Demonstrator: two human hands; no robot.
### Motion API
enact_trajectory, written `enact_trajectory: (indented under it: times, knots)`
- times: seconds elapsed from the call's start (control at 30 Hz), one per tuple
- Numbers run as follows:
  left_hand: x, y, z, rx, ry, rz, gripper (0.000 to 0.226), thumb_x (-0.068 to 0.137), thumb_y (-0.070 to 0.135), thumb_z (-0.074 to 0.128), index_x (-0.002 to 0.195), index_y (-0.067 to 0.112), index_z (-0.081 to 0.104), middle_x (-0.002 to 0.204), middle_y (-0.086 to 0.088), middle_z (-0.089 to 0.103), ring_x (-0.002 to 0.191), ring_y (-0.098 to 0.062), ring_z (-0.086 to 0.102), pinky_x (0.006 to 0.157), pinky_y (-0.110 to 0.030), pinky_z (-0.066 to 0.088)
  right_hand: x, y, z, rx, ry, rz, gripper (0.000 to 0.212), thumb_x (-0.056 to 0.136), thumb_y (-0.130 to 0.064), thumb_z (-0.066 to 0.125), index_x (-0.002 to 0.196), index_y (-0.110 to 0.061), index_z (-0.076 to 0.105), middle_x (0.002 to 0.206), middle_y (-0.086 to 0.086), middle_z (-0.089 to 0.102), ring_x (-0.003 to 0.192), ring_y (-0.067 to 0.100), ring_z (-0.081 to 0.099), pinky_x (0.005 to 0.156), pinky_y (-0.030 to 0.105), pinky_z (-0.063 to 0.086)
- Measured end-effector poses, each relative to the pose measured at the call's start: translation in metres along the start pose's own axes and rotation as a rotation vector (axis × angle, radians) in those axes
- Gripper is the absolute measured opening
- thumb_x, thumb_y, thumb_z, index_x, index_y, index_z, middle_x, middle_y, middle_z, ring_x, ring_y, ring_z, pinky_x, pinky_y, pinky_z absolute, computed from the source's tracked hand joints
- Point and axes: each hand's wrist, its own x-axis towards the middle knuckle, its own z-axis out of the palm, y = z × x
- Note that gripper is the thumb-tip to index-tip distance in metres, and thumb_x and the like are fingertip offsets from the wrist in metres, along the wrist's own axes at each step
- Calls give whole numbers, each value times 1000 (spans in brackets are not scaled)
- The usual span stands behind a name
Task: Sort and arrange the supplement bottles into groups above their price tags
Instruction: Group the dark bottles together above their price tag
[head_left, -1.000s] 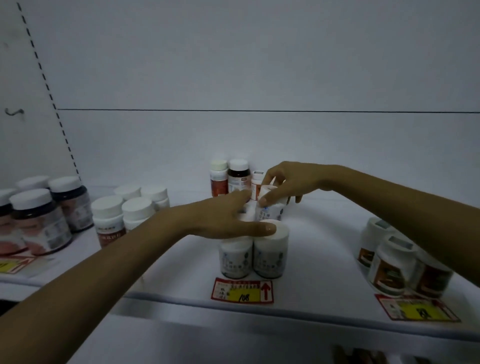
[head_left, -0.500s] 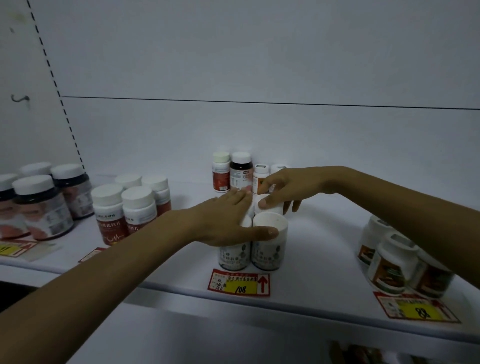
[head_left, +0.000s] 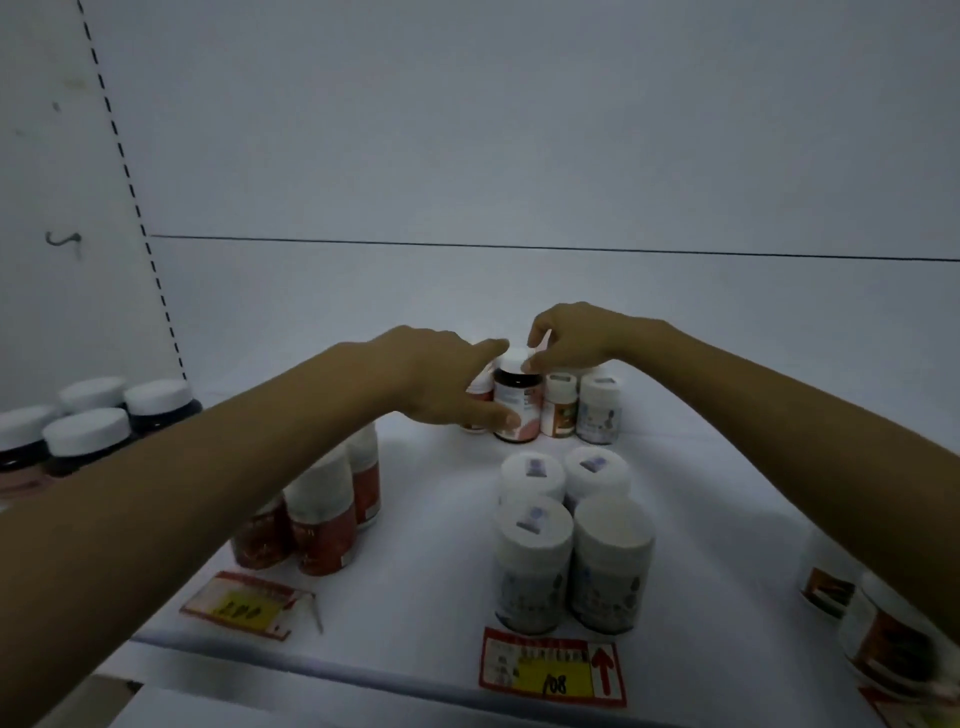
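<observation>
Dark jars with white lids (head_left: 88, 431) are seen at the far left of the white shelf (head_left: 431, 587), and a cluster of red-labelled bottles (head_left: 322, 519) stands behind a price tag (head_left: 244, 605) lying askew near the front edge. At centre rear, the left hand (head_left: 441, 379) is stretched forward, its thumb pressed to the lower side of a dark-bodied supplement bottle (head_left: 517, 402) and its forefinger reaching to the cap, so the bottle appears lightly grasped rather than clenched. A red-labelled bottle (head_left: 480, 400) is partly hidden behind that hand. The right hand (head_left: 571, 338) is poised over the same cap, fingertips pinched at its rim. Two smaller bottles, one orange-labelled (head_left: 560, 410) and one pale (head_left: 600, 410), stand just beside it. Four white bottles (head_left: 571, 530) are grouped nearer the front above the tag marked 108 (head_left: 553, 673). More jars (head_left: 883, 639) are glimpsed at the right edge. The dark bottle is judged rigid, fairly light and smooth-sided, so it may slip; a hold around the body below the cap seems surest, because crowded neighbours could be toppled.
</observation>
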Motion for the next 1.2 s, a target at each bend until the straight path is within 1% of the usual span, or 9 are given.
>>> enact_trajectory:
  times: [0.13,0.3,0.6,0.8,0.97,1.03,1.1,1.13,1.2]
  knots:
    - [15,-25,5,30,84,53,83,80,72,41,146,32,11,137,0,51,117,-23,53,93,-40,45,30,-4,11,-104,71,95,60,84,-55,57,131,-20,46,134,4,52,117,23,51,87,36,40]
    - [27,-50,11,61,112,120,77,80,70,42,143,32,19,133,0,54,112,-23,55,90,-40,47,52,-6,30,-83,36,146,61,78,-63,58,120,-19,50,118,3,59,97,20,53,80,35,45]
    - [47,-62,18,-45,91,197,59,85,54,51,131,22,32,122,-4,57,95,-20,53,78,-33,44,48,-13,27,122,301,241,51,73,-53,69,110,-20,57,104,-1,58,89,17,51,74,31,43]
    - [33,-53,15,-67,108,159,69,85,57,50,140,22,26,135,-2,50,113,-23,53,91,-39,46,9,-26,-10,187,420,196,44,68,-55,72,98,-25,59,96,-4,58,89,16,54,72,29,42]
    - [3,-34,7,-410,316,126,79,83,51,58,145,29,15,145,2,42,123,-19,49,93,-34,44,-46,-49,-43,394,486,88,40,71,-51,72,97,-22,67,93,-3,66,88,14,62,74,33,52]
    - [-17,-24,8,-625,391,158,79,83,47,60,145,33,13,142,9,43,118,-13,51,88,-23,44,-72,-58,-51,594,485,36,33,75,-43,73,96,-19,68,93,-3,68,86,12,63,68,27,50]
    - [-44,-13,9,-849,426,197,73,82,43,63,140,38,20,126,22,47,103,1,55,76,-6,44,-98,-67,-55,743,469,-28,25,78,-36,71,96,-18,68,91,-3,69,83,11,63,63,24,48]
    - [-59,-6,10,-952,436,210,67,81,43,63,136,40,24,119,26,48,97,5,56,72,-4,46,-111,-73,-55,794,463,-61,23,79,-34,70,95,-18,68,91,-4,69,83,11,64,63,24,49]
    - [-88,6,15,-1155,460,200,54,78,45,63,125,40,36,114,19,56,95,1,61,78,-15,54,-134,-85,-51,926,454,-116,18,82,-30,68,94,-17,69,89,-5,69,81,11,65,65,26,53]
